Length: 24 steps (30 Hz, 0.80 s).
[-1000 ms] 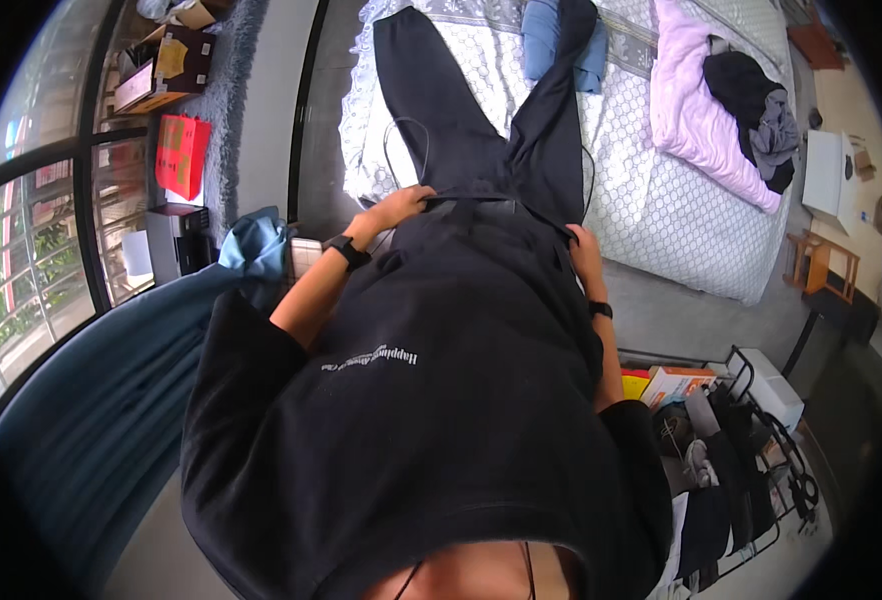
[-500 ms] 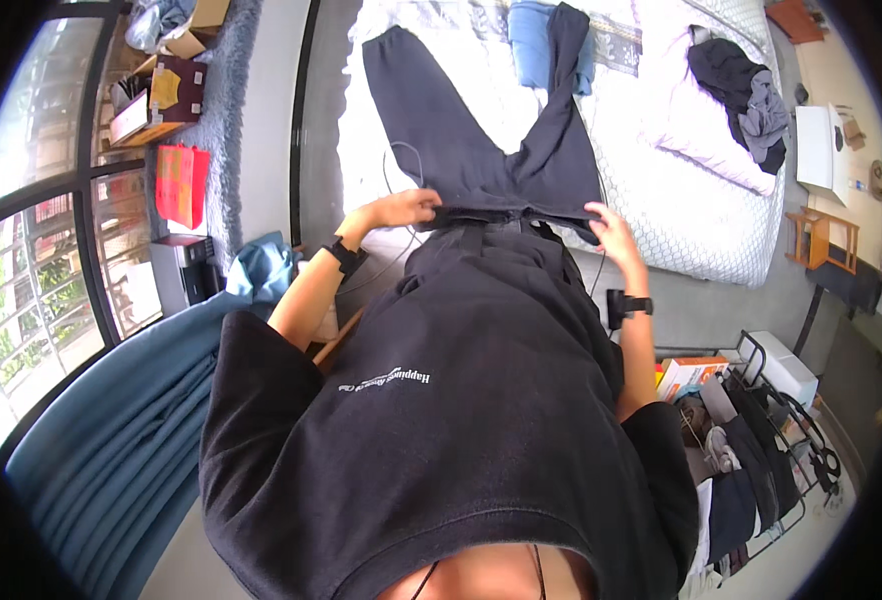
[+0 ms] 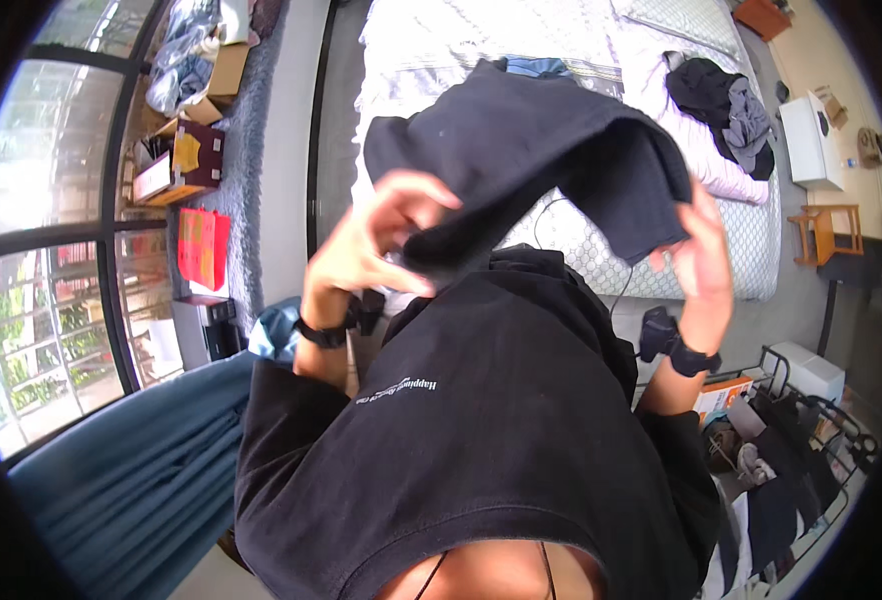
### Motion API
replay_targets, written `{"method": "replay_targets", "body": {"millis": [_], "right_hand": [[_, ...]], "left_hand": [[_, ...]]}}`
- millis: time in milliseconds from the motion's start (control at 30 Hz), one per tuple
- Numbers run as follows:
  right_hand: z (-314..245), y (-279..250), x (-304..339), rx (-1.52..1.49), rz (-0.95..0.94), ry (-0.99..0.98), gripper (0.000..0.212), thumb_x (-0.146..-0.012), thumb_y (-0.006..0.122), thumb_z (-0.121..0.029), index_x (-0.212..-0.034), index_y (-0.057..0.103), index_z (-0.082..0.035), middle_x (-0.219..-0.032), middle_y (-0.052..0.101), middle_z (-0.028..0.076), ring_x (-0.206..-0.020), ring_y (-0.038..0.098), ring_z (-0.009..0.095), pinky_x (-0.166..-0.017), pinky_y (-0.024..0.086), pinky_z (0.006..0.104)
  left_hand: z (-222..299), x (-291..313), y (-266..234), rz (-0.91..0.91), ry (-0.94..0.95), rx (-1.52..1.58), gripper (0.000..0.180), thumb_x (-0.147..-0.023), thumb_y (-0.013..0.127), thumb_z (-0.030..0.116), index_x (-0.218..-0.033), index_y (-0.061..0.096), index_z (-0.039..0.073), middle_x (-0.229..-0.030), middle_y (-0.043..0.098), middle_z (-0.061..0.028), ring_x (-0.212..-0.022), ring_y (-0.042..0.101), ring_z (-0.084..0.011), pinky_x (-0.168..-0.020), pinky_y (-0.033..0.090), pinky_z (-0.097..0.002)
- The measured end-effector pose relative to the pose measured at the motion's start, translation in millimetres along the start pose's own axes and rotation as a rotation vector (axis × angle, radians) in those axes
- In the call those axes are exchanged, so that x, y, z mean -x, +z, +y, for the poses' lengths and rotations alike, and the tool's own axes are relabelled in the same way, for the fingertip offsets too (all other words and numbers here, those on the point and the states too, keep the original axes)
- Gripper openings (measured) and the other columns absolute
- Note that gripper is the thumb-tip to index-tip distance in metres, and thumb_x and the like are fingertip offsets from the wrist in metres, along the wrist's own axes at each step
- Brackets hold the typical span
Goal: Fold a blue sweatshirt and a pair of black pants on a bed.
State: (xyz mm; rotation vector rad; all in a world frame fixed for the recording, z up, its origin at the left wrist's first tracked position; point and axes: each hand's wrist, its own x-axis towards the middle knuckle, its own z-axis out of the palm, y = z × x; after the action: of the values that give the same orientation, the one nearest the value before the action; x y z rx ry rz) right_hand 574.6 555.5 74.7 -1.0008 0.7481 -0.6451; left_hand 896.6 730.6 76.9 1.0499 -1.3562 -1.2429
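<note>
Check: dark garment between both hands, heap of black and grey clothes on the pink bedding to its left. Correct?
Not quite: the head view shows the heap of clothes on the pink bedding, right of the dark garment. The garment is between left hand and right hand.

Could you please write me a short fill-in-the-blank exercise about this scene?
1. The black trousers are raised between the person's two ____.
2. The thumb and fingers of the ____ hand are spread visibly apart, while the right hand grips the cloth.
3. The red bag is on the person's ____ side, near the window.
4. The long curtain is ____ in colour.

Missing words: hands; left; left; blue
</note>
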Motion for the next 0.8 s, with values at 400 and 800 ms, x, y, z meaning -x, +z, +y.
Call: {"method": "replay_targets", "body": {"millis": [400,800], "right_hand": [[27.9,29.4,-1.7,-0.028,0.013,0.113,0.052,-0.090,0.045,-0.007,-0.140,0.034,-0.002,-0.135,0.045,0.011,-0.088,0.063,0.016,-0.053,0.054,0.0297],[-1.1,108.6,25.1,-0.085,-0.112,-0.182,0.075,-0.083,0.052,0.006,-0.147,0.017,-0.008,-0.117,0.052,0.012,-0.087,0.057,0.011,-0.072,0.056,0.0292]], "left_hand": [[-20.4,-48.6,24.7,0.705,-0.042,-0.239,0.036,-0.084,0.054,-0.003,-0.120,0.051,0.002,-0.115,0.053,-0.0081,-0.108,0.052,-0.0152,-0.093,0.041,-0.0258],[7.9,-73.0,94.9,0.512,0.509,-0.426,0.029,-0.085,0.055,-0.005,-0.113,0.050,-0.002,-0.104,0.053,-0.0097,-0.093,0.049,-0.0151,-0.078,0.039,-0.0277]]}}
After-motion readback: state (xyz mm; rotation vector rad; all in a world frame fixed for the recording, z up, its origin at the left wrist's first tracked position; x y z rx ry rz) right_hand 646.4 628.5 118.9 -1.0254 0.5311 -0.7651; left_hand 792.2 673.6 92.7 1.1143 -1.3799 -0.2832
